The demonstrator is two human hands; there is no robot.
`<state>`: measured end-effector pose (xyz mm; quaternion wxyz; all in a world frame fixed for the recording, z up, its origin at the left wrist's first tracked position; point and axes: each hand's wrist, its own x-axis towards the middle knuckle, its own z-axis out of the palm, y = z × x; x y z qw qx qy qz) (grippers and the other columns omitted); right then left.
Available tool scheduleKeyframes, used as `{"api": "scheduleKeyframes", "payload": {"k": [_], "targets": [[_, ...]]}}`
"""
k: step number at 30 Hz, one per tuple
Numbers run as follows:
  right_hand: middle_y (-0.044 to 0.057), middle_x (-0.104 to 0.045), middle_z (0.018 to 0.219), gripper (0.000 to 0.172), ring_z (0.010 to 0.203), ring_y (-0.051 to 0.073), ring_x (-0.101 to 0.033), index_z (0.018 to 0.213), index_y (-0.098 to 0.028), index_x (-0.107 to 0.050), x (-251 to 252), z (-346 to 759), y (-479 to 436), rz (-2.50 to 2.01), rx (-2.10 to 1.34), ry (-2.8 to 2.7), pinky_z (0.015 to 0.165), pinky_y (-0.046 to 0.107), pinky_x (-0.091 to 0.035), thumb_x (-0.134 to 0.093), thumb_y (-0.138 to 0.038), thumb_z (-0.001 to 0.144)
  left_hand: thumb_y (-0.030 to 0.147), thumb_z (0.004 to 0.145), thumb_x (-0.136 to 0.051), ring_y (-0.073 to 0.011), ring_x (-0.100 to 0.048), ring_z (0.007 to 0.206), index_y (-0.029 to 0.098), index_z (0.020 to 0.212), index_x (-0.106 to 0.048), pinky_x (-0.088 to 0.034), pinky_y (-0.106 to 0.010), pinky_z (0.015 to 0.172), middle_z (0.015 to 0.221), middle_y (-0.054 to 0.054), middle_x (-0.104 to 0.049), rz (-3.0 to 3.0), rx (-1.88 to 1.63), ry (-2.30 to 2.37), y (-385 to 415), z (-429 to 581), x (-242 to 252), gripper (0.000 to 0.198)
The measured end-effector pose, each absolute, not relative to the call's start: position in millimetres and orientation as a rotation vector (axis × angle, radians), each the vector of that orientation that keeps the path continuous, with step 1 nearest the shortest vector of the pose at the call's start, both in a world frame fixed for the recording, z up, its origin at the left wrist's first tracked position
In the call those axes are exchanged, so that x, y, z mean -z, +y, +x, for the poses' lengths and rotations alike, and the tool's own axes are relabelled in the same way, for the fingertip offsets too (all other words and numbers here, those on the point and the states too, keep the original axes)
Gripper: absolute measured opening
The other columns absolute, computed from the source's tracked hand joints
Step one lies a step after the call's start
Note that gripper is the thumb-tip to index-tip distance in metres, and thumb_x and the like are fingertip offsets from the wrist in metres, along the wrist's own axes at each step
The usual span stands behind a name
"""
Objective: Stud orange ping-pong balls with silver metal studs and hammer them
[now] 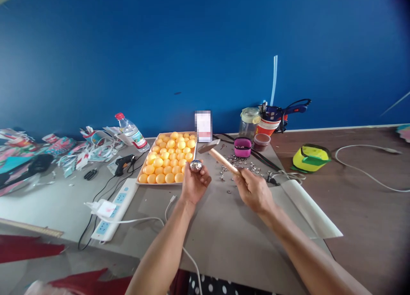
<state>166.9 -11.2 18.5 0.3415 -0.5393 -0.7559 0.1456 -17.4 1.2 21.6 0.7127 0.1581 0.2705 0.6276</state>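
Note:
My left hand point(196, 186) is closed around a shiny silver ball point(195, 166) with a bumpy surface, held up over the table beside a tray point(166, 184) of orange balls point(173, 156). In my right hand point(254, 190) is a hammer point(226, 162), gripped by its wooden handle. The hammer's metal head is raised above and to the right of the silver ball, apart from it. Small shiny metal pieces, which look like tacks, point(254, 168) lie scattered behind the hammer, around a purple container point(242, 150).
A power strip point(115, 211) with a white charger and cable lies at left, near a black glue gun point(123, 163) and a water bottle point(133, 132). At the back right stand a clear jar point(249, 123) and a tool-filled cup point(268, 127). A yellow-green container point(310, 158) sits farther right.

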Motion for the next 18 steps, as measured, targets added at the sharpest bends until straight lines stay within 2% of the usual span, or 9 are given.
{"api": "scheduleKeyframes", "payload": {"k": [2, 7, 12, 18], "targets": [[0.002, -0.056, 0.062, 0.027, 0.052, 0.012, -0.048, 0.075, -0.020, -0.050, -18.9, 167.4, -11.2, -1.379, -0.382, -1.958, 0.051, 0.022, -0.030, -0.035, -0.039, 0.087, 0.051, 0.084, -0.042, -0.0063, -0.030, 0.045, 0.017, 0.085, -0.055, -0.030, -0.020, 0.045, 0.060, 0.003, -0.039, 0.352, -1.410, 0.607, 0.9, -18.6, -22.5, 0.037], [-0.001, -0.052, 0.055, 0.026, 0.047, 0.012, -0.045, 0.069, -0.021, -0.048, -17.3, 166.7, -9.7, -1.486, -0.446, -2.066, 0.047, 0.022, -0.024, -0.039, -0.039, 0.086, 0.050, 0.083, -0.046, -0.0064, -0.030, 0.045, 0.017, 0.067, -0.047, -0.030, -0.021, 0.045, 0.061, 0.002, -0.039, 0.349, -1.442, 0.540, 1.2, -21.6, -21.9, 0.036], [0.001, -0.054, 0.059, 0.028, 0.049, 0.012, -0.045, 0.072, -0.020, -0.048, -15.9, 169.9, -8.5, -1.385, -0.417, -1.937, 0.050, 0.022, -0.029, -0.035, -0.040, 0.087, 0.048, 0.084, -0.045, -0.0074, -0.036, 0.049, 0.019, 0.086, -0.055, -0.035, -0.022, 0.050, 0.068, -0.001, -0.048, 0.344, -1.430, 0.483, 2.2, -21.6, -20.2, 0.030], [0.000, -0.057, 0.060, 0.025, 0.050, 0.012, -0.048, 0.074, -0.021, -0.051, -17.4, 168.7, -9.6, -1.449, -0.441, -2.104, 0.049, 0.022, -0.025, -0.039, -0.039, 0.086, 0.037, 0.083, -0.048, -0.0087, -0.044, 0.055, 0.019, 0.084, -0.056, -0.039, -0.023, 0.056, 0.074, -0.003, -0.055, 0.345, -1.437, 0.526, 3.6, -21.8, -18.3, 0.019]]}}
